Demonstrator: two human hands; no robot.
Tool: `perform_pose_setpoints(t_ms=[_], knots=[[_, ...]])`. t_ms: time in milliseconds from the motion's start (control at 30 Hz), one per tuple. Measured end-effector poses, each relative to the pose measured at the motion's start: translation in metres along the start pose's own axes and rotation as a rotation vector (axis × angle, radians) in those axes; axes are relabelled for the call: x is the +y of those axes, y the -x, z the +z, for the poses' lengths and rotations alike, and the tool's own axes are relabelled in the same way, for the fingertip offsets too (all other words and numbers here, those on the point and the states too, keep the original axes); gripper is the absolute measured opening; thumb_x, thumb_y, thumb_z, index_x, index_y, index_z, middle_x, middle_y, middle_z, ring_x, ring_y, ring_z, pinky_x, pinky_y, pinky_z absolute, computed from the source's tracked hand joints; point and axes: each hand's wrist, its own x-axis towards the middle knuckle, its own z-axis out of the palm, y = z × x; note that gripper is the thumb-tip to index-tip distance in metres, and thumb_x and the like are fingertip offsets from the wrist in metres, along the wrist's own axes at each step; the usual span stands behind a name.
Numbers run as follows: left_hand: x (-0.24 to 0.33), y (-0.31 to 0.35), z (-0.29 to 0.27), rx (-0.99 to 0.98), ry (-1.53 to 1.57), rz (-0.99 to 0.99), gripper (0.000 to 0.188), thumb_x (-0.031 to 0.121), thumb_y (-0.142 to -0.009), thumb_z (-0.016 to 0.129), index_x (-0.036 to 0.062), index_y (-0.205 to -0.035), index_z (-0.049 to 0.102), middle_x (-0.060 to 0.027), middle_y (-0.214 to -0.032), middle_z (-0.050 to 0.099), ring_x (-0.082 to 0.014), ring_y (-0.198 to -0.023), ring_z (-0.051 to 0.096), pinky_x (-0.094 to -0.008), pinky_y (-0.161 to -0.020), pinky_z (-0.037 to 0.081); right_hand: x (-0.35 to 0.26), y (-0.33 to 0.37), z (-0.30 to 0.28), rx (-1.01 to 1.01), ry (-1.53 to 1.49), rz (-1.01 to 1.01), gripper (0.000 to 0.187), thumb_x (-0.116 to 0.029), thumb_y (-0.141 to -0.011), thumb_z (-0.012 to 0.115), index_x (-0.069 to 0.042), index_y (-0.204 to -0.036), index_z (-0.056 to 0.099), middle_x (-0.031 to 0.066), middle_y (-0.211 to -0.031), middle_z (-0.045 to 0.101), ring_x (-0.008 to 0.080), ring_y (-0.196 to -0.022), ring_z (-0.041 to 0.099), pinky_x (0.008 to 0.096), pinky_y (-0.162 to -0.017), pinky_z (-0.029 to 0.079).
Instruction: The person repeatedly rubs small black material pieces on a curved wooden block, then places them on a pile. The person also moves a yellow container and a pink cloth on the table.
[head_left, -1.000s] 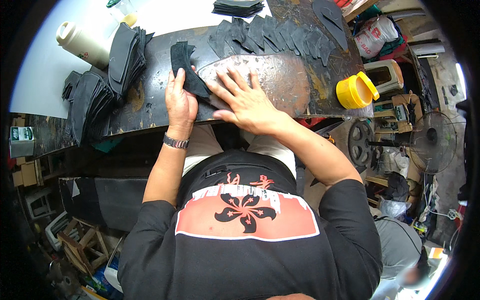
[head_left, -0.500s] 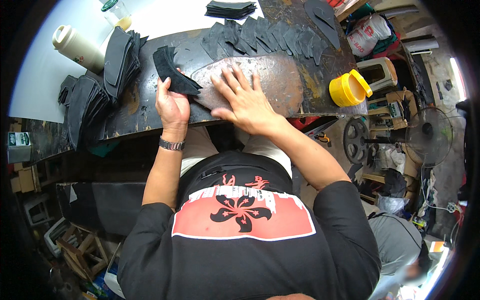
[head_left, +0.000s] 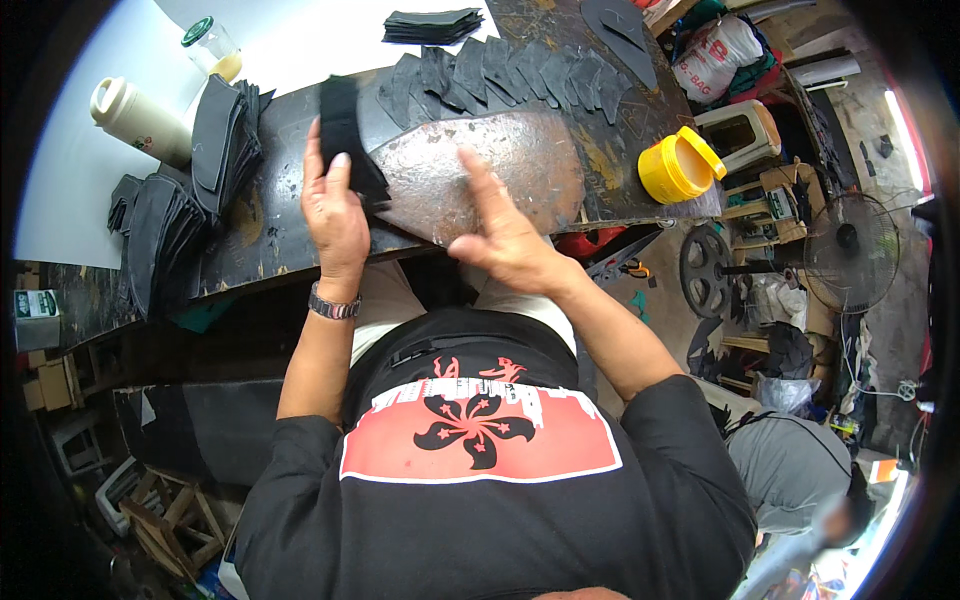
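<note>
My left hand [head_left: 337, 218] holds a stack of curved black pieces [head_left: 345, 125], leather-like, thumb on the near face and fingers mostly behind. The stack is tipped up at the left end of a worn brown slab [head_left: 545, 165] that lies on the table. Over the slab's near edge is my right hand [head_left: 508, 235], empty, turned on its side with thumb and fingers apart; its fingertips are slightly blurred. Whether it touches the slab I cannot tell. Beyond the slab, several similar black pieces [head_left: 500, 72] lie overlapping in a fanned row.
Left of my hands lie bigger stacks of black pieces [head_left: 165, 235], beside a cream mug [head_left: 140, 120] and a green-lidded jar [head_left: 210, 45]. An open yellow tub [head_left: 672, 172] stands at the table's right. A fan [head_left: 850, 250] is off to the right; someone in grey [head_left: 790, 470] is low at right.
The stack in my left hand has been tipped more upright. My right hand, earlier spread palm down over the slab, has turned on its side and drawn back a little. The view has shifted slightly.
</note>
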Motion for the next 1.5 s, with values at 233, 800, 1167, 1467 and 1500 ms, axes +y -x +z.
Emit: perform_pose_setpoints(t_ms=[233, 800, 1167, 1467, 1500], knots=[[0.001, 0.004, 0.061, -0.851, -0.793, 0.152, 0.05, -0.007, -0.087, 0.051, 0.0043, -0.135, 0.059, -0.0182, -0.121, 0.06, -0.0336, -0.116, 0.059, -0.038, -0.102, 0.046, 0.007, 0.005, -0.068, 0.439, -0.643, 0.02, 0.12, -0.004, -0.076, 0.073, -0.021, -0.163, -0.007, 0.0211, -0.152, 0.04, 0.0308, -0.14, 0.042, 0.0418, -0.117, 0.03], [-0.011, 0.019, 0.055, -0.819, -0.832, 0.247, 0.063, -0.007, -0.089, 0.056, 0.0054, -0.149, 0.042, -0.0222, -0.124, 0.058, -0.0394, -0.116, 0.057, -0.045, -0.102, 0.045, 0.034, 0.02, -0.051, 0.364, 0.152, 0.056, 0.073, 0.01, -0.083, 0.048, -0.011, -0.153, 0.039, 0.0101, -0.129, 0.053, 0.0207, -0.118, 0.054, 0.0329, -0.109, 0.039], [0.006, 0.024, 0.081, -0.77, -0.819, -0.2, 0.06, 0.003, -0.091, 0.069, 0.0108, -0.147, 0.048, -0.0162, -0.111, 0.066, -0.0237, -0.086, 0.066, -0.0345, -0.082, 0.054, 0.041, -0.011, -0.104, 0.408, 0.042, 0.287, 0.074, 0.001, -0.077, 0.058, -0.009, -0.148, 0.043, 0.0128, -0.112, 0.06, 0.0211, -0.095, 0.06, 0.0312, -0.089, 0.05], [-0.015, 0.005, 0.062, -0.945, -0.934, 0.319, 0.034, 0.002, -0.087, 0.067, 0.0077, -0.12, 0.069, -0.0134, -0.122, 0.064, -0.0335, -0.114, 0.061, -0.0407, -0.1, 0.048, 0.04, -0.018, -0.084, 0.556, 0.532, 0.143, 0.07, -0.003, -0.079, 0.064, -0.011, -0.147, 0.044, 0.0215, -0.128, 0.053, 0.0412, -0.117, 0.056, 0.0445, -0.1, 0.048], [-0.017, 0.003, 0.062, -0.976, -0.925, 0.317, 0.033, 0.002, -0.087, 0.067, 0.0075, -0.119, 0.07, -0.0127, -0.122, 0.065, -0.0334, -0.116, 0.06, -0.0408, -0.102, 0.048, 0.038, -0.014, -0.084, 0.587, 0.557, 0.161, 0.07, -0.004, -0.08, 0.065, -0.012, -0.146, 0.045, 0.0212, -0.127, 0.052, 0.0412, -0.118, 0.055, 0.0446, -0.101, 0.047]])
